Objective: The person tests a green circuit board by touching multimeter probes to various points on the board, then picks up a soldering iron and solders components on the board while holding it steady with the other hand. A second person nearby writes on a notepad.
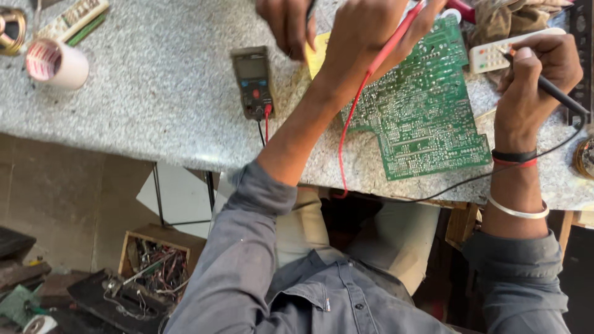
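A green circuit board (427, 117) lies solder side up on the speckled stone table (154, 105). My left hand (365, 37) is shut on a red test probe (396, 37), held over the board's upper left part. My right hand (535, 77) grips a black test probe (557, 93) beside the board's right edge, close to a white remote control (489, 57). Red and black leads run back to a dark multimeter (252, 80) lying to the left of the board. Another person's hand (286, 25) reaches in from the top, next to a yellow piece (317, 54).
A roll of tape (57, 63) and a long white and green strip (74, 20) sit at the table's far left. Crumpled cloth (513, 17) lies at the top right. Below the table edge, a wooden box of tangled wires (158, 263) stands on the floor.
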The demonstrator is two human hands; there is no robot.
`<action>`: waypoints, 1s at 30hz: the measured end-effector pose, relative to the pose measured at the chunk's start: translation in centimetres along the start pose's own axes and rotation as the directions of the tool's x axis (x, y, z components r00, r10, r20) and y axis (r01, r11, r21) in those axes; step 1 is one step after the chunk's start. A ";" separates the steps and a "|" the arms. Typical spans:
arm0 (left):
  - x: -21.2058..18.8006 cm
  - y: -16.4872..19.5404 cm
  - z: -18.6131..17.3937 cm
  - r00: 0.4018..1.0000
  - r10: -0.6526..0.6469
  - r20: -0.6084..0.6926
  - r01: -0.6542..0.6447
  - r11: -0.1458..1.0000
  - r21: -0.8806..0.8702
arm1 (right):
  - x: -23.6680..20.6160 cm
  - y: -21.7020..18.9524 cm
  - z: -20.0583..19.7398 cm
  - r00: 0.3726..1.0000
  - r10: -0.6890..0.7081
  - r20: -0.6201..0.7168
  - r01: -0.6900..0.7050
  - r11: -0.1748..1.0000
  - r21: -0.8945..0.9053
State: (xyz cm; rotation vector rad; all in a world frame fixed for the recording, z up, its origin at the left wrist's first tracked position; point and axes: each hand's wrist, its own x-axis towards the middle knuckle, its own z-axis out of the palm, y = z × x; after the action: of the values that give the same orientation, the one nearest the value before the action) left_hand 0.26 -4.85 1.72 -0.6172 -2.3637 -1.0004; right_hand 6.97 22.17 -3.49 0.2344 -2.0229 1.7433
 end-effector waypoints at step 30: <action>-11.6 -2.1 -5.9 0.823 -0.510 0.249 0.401 0.833 0.382 | 1.0 -4.3 2.3 0.985 -0.168 0.049 0.175 0.959 -0.223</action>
State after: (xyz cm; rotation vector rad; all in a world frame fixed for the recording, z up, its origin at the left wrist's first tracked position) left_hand 9.60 -13.00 -2.73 -0.0849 -2.9971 -0.7062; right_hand 7.33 19.30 0.61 0.3517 -2.1320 1.3990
